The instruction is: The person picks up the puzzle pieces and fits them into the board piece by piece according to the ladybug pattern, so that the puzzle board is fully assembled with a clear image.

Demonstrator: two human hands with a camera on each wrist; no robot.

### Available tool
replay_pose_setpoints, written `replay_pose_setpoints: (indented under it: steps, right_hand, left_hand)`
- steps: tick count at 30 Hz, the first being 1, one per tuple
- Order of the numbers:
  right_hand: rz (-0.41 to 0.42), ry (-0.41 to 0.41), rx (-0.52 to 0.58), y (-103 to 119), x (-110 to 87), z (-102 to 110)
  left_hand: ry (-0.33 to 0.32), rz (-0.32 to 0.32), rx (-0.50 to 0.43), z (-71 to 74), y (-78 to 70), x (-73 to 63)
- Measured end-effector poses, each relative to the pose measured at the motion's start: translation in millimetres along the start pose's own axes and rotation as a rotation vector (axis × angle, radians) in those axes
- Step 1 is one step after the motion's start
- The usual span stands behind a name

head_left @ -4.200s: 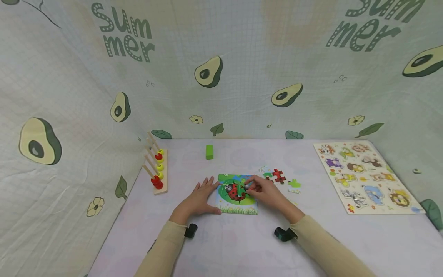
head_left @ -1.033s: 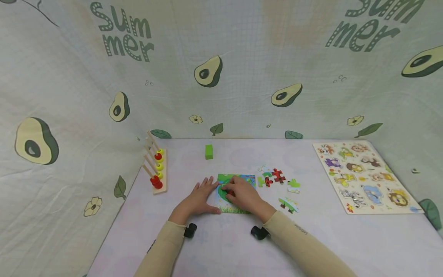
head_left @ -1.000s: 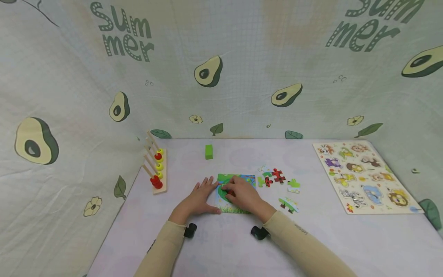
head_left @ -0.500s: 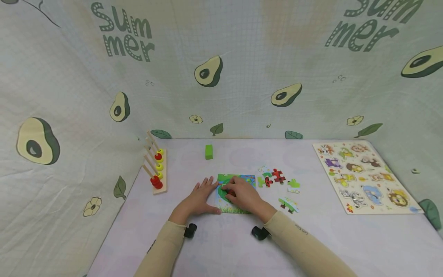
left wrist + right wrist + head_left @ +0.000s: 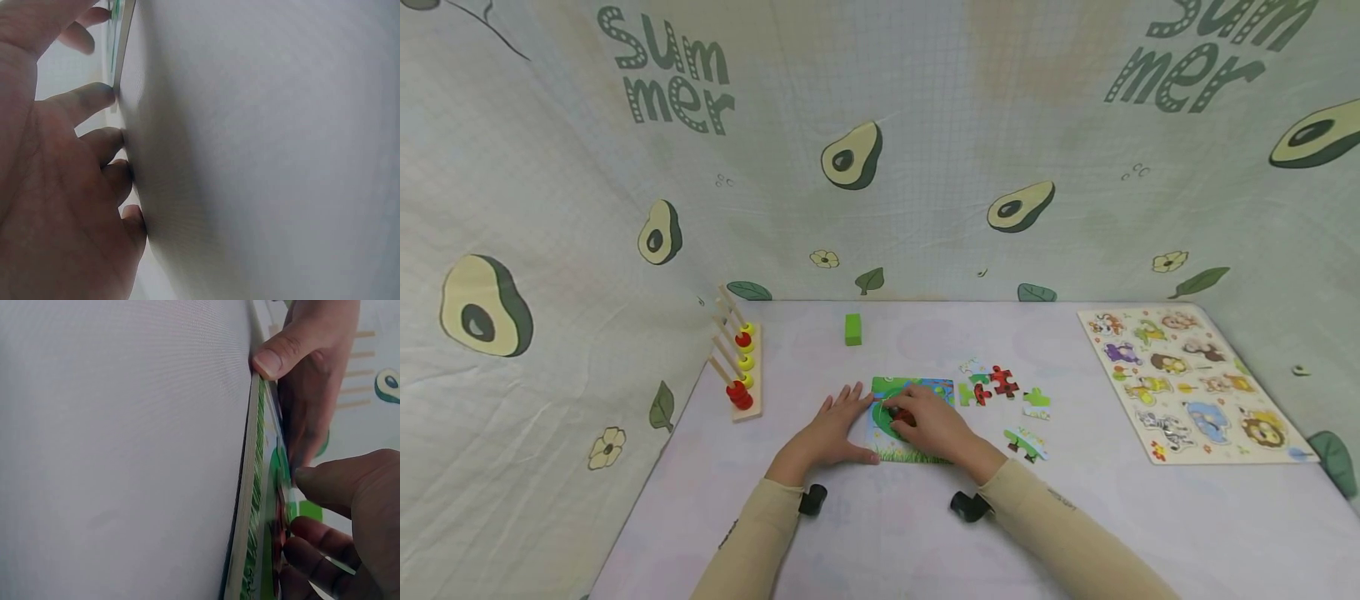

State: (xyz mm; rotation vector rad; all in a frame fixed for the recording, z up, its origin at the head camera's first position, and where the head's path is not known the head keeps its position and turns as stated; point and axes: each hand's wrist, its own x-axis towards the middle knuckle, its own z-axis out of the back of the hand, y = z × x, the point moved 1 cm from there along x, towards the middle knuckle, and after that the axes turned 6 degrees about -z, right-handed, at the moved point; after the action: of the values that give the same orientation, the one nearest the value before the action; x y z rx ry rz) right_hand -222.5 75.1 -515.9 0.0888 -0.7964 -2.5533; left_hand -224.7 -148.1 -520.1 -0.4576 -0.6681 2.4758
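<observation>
A jigsaw puzzle board (image 5: pixel 917 454) with a ladybug picture lies flat on the table. My left hand (image 5: pixel 831 429) rests at its left edge, fingers spread; the right wrist view shows the left thumb (image 5: pixel 270 362) on the corner of the board. Over the ladybug, my right hand (image 5: pixel 934 423) has its fingers curled, pinching a red and dark puzzle piece (image 5: pixel 901 415) between thumb and fingertips. The palm covers much of the picture. In the right wrist view the thumb and fingers of the right hand (image 5: pixel 350 512) lie close to the board's surface.
Several loose puzzle pieces lie right of the board, among them a red one (image 5: pixel 1003 381) and a green and white one (image 5: pixel 1037 402). A green block (image 5: pixel 853 329) is behind. A bead counting stand (image 5: pixel 757 392) stands left, and an animal peg-style board (image 5: pixel 1165 450) lies right.
Over the last few seconds my right hand has moved left from the board's right side onto the ladybug. In the last half second it shifts slightly right, showing more red. The left hand stays still.
</observation>
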Motion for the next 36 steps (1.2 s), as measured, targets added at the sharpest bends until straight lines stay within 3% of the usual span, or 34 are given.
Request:
replay_pose_setpoints:
  steps: [10, 22, 36]
  right_hand:
    - [-0.01, -0.014, 0.033, -6, -8.2, 7]
    - [-0.088, -0.041, 0.043, -19, -18.1, 17]
    - [-0.13, -0.092, 0.044, -44, -29.4, 36]
  left_hand:
    - [0.001, 0.018, -0.004, 0.5, -1.5, -0.3]
    - [-0.002, 0.028, -0.011, 0.1, -2.3, 0.1]
    - [-0.012, 0.033, -0.007, -2.6, -0.9, 0.9]
